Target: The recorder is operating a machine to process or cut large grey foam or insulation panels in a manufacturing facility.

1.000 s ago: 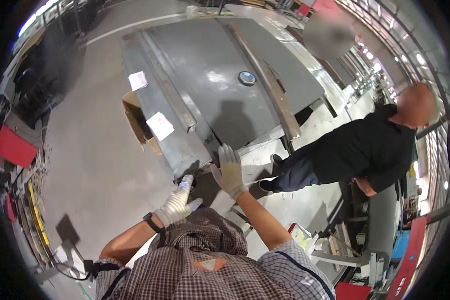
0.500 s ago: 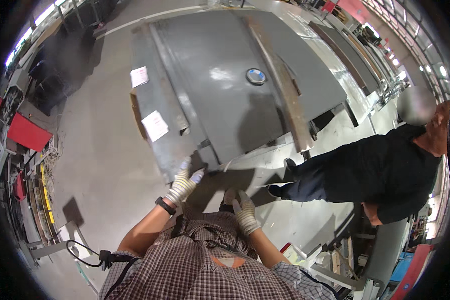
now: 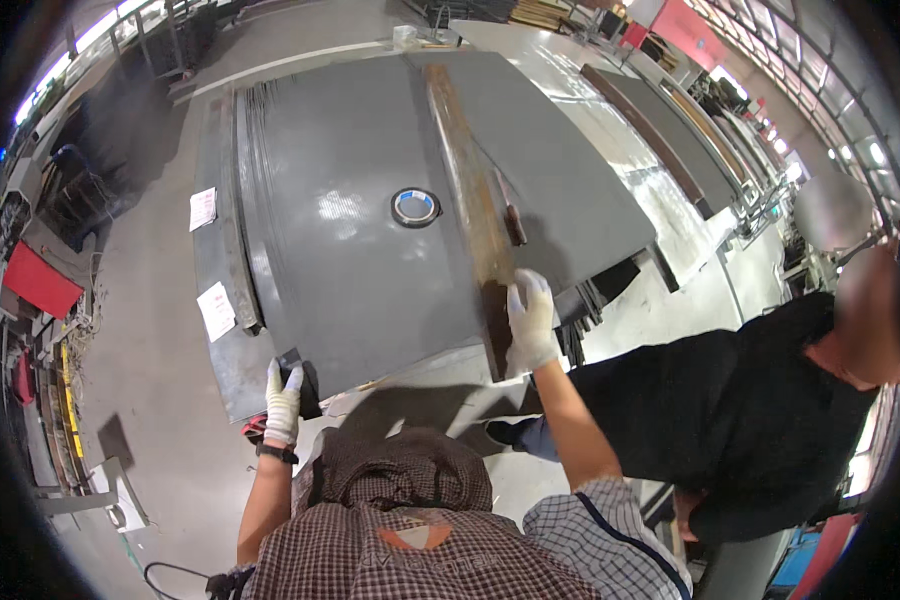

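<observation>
My left hand (image 3: 283,405), in a striped work glove, is at the near left corner of a stack of grey sheets (image 3: 360,290). Its fingers are apart, their tips touching a small black flap (image 3: 310,392) on the corner. My gloved right hand (image 3: 532,325) closes against the near end of a long rusty metal bar (image 3: 462,165) lying across the stack. The fingers' undersides are hidden. Between the hands, farther back, a roll of tape (image 3: 415,207) rests on the top sheet. Right of the bar lies a slim tool with a brown handle (image 3: 515,225).
A second metal bar (image 3: 240,230) runs along the stack's left side, beside two white papers (image 3: 215,311). At right, close to my right arm, stands a person in dark clothes (image 3: 740,410). Another sheet stack (image 3: 660,130) lies beyond. A red panel (image 3: 42,280) is at far left.
My right hand has risen from beside my body to the bar's near end. My left hand has reached the black flap. The view has shifted right, and the person at right appears nearer.
</observation>
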Available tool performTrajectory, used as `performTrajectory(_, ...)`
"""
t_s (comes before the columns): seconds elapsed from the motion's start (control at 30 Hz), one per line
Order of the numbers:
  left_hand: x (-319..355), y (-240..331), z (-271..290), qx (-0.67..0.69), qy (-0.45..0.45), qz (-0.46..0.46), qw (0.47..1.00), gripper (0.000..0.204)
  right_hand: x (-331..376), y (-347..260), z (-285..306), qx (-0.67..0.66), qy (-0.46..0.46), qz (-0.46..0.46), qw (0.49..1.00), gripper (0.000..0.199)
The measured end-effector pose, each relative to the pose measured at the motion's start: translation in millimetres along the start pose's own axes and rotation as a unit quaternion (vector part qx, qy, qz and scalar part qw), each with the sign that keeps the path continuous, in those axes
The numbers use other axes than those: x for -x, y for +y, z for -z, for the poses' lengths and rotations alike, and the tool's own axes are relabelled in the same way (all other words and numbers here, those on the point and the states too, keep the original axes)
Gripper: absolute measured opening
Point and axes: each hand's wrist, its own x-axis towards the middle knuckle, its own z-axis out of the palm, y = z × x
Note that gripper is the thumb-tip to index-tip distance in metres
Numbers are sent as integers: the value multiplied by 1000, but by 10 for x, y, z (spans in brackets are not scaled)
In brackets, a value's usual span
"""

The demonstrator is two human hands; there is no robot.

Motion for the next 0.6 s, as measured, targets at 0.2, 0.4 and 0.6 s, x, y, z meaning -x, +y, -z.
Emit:
performTrajectory(0.2,227,-379,160,-43,65,-19,997,68,-1132,979,-607,126,-91,-105,982,37)
performTrajectory(0.4,147,-650,450,-75,96,-33,992,68,-1334,1018,-875,164,-210,-191,945,52)
performTrajectory(0.6,242,-382,282,-159,47,-111,980,59,-1450,1042,-942,65,-216,-190,956,43)
